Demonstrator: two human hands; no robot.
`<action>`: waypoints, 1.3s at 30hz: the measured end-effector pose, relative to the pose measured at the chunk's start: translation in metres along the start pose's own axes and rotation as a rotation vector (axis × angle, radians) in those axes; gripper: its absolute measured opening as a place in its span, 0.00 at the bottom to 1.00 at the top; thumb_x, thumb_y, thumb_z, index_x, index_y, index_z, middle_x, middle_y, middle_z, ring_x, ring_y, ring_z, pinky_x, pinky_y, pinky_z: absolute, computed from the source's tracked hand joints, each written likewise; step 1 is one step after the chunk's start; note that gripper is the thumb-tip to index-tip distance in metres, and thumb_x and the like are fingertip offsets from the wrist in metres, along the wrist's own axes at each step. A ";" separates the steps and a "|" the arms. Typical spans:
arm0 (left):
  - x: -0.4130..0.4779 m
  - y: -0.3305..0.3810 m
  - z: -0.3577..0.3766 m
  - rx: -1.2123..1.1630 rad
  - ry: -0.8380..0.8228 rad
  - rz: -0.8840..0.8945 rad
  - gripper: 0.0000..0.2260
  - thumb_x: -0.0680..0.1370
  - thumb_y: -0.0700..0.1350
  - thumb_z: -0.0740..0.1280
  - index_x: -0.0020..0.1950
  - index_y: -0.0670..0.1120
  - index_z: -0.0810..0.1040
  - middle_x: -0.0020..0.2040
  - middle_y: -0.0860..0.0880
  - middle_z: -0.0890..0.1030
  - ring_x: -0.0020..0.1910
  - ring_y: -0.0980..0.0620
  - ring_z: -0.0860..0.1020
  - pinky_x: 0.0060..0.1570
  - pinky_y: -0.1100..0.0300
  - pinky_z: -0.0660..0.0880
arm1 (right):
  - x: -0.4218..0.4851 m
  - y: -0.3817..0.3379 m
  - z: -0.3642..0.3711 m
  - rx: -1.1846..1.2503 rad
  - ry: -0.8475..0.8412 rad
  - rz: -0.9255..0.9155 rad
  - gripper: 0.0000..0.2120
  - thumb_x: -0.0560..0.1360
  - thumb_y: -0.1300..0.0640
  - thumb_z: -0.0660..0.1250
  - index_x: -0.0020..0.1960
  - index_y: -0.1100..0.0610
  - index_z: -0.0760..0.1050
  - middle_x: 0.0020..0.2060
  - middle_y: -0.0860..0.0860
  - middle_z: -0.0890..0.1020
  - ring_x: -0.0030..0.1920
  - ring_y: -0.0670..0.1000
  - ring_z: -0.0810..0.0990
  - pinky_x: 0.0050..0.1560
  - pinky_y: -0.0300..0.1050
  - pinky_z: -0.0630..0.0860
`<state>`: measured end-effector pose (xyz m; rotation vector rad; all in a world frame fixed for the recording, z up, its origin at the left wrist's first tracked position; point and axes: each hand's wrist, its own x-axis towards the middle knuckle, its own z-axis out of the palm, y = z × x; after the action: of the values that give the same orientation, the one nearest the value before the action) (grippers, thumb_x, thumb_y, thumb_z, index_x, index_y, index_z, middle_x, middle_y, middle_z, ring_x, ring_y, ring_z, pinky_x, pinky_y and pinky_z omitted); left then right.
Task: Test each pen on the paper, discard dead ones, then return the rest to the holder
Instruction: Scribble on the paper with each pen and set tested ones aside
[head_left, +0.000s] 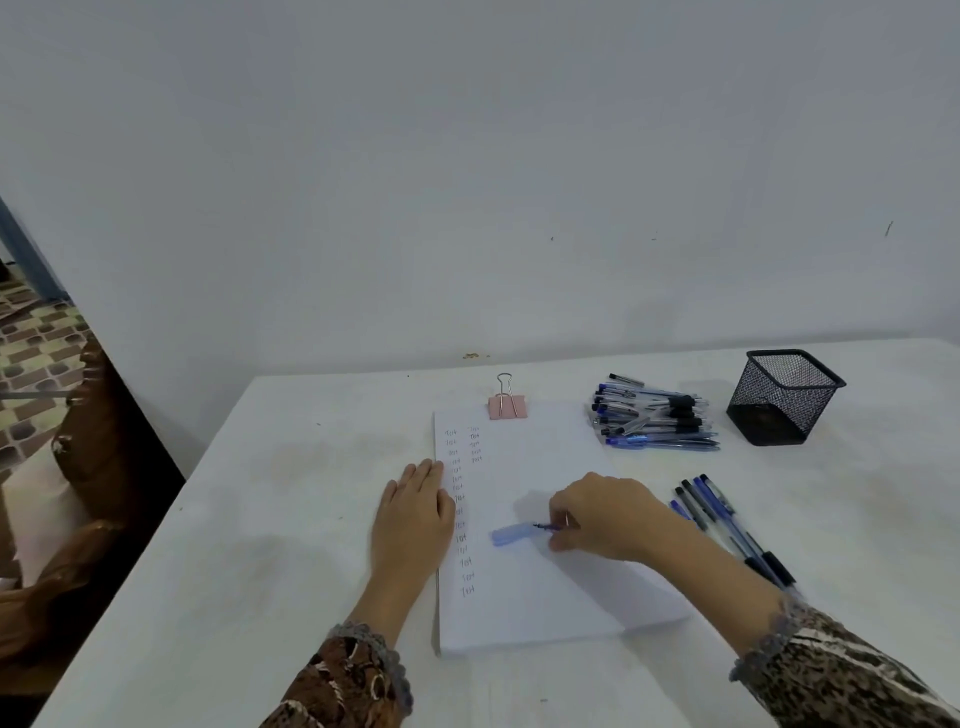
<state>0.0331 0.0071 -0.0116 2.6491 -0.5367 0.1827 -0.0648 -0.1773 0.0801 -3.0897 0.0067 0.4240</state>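
Head view: the left hand (415, 512) lies flat, fingers straight, pressing the white clipped paper pad (545, 608). The right hand (602, 517) pinches a blurred blue ballpoint pen (519, 532) over it. About twenty test scribbles are done. The heaped pens (654, 415) beyond the right hand and the row (727, 519) beside it await the seemingly empty black mesh holder (784, 397).

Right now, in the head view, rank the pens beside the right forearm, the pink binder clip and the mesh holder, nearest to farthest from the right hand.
1. Pens beside the forearm, just right of the right hand.
2. Pink binder clip, ahead and left.
3. Mesh holder, far right.
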 end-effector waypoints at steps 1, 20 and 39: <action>0.000 0.000 0.000 0.006 -0.002 0.001 0.20 0.81 0.45 0.51 0.74 0.46 0.60 0.74 0.50 0.62 0.74 0.53 0.57 0.73 0.57 0.52 | -0.002 0.000 -0.004 0.006 0.005 0.008 0.14 0.77 0.47 0.62 0.57 0.54 0.76 0.54 0.51 0.76 0.50 0.52 0.76 0.45 0.43 0.69; 0.000 0.003 -0.003 0.034 -0.014 0.003 0.21 0.81 0.46 0.49 0.75 0.46 0.58 0.75 0.51 0.60 0.74 0.54 0.55 0.73 0.57 0.51 | 0.089 -0.023 0.010 2.163 0.400 0.098 0.08 0.79 0.67 0.58 0.45 0.58 0.72 0.39 0.54 0.77 0.24 0.43 0.72 0.25 0.34 0.68; 0.000 0.004 -0.002 0.068 -0.040 -0.018 0.21 0.82 0.46 0.48 0.76 0.49 0.54 0.76 0.53 0.56 0.75 0.54 0.52 0.73 0.58 0.46 | 0.118 -0.034 0.033 1.400 0.627 0.057 0.23 0.66 0.74 0.64 0.28 0.53 0.56 0.29 0.47 0.61 0.25 0.40 0.62 0.31 0.29 0.64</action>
<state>0.0319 0.0047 -0.0080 2.7280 -0.5280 0.1450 0.0405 -0.1428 0.0176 -1.7027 0.2664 -0.4211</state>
